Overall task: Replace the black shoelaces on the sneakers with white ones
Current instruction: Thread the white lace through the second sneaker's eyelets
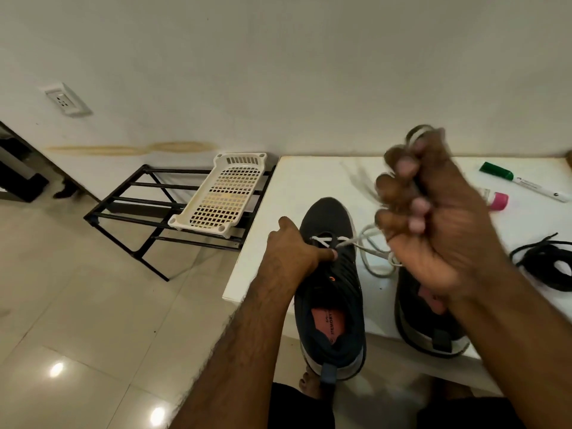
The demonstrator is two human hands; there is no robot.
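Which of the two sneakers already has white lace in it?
The left sneaker, steadied by the left hand: white lace crosses its front eyelets.
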